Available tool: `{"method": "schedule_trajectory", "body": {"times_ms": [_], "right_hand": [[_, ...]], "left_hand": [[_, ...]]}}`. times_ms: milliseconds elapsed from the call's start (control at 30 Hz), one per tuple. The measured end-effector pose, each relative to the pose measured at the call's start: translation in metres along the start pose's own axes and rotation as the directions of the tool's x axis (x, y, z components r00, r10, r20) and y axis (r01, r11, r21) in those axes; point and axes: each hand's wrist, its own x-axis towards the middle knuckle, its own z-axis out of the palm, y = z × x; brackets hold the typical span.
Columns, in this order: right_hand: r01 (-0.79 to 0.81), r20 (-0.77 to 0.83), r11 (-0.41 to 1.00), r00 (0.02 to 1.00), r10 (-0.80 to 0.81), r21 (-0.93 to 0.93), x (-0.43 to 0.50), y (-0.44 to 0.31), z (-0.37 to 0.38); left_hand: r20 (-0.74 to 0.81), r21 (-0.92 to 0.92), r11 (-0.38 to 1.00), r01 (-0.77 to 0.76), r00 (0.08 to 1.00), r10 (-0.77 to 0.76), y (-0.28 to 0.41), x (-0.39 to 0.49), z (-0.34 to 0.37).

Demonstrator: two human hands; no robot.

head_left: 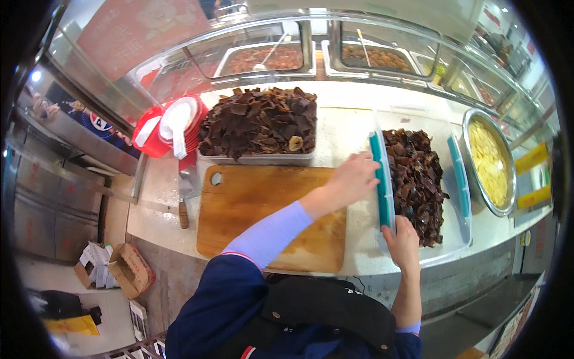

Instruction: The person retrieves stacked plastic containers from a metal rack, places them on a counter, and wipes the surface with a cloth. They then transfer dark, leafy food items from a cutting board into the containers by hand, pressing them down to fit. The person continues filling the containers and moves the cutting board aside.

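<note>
A clear plastic storage box with teal latches stands to the right on the white counter. Inside it lies a heap of dark brown, glossy food pieces. My left hand has its fingers on the box's left side, at the long teal latch. Lower down, my right hand grips the same side near the front corner, thumb on the outside. A wooden cutting board lies under my left forearm. Behind the board, another plastic box is piled high with dark brown food slices.
A cleaver rests left of the board. Red baskets and a white scoop stand behind it. At right is a steel bowl of yellow slices. Glass-fronted food trays line the back. Cardboard boxes sit lower left.
</note>
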Motion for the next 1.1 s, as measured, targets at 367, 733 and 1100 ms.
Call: {"method": "schedule_trajectory", "body": {"times_ms": [367, 733, 1100], "right_hand": [[0.111, 0.081, 0.993, 0.99, -0.114, 0.038, -0.012, -0.018, -0.012], [0.163, -0.112, 0.905, 0.985, -0.128, 0.393, 0.169, -0.126, 0.041], [-0.415, 0.237, 0.621, 0.906, 0.351, 0.665, 0.306, -0.143, 0.143]], "left_hand": [[-0.544, 0.199, 0.892, 0.406, 0.803, -0.244, -0.15, -0.147, -0.189], [-0.586, 0.079, 0.669, 0.739, 0.578, -0.568, -0.219, -0.224, -0.209], [-0.466, -0.75, 0.545, 0.374, 0.286, -0.837, -0.295, -0.205, -0.196]]}}
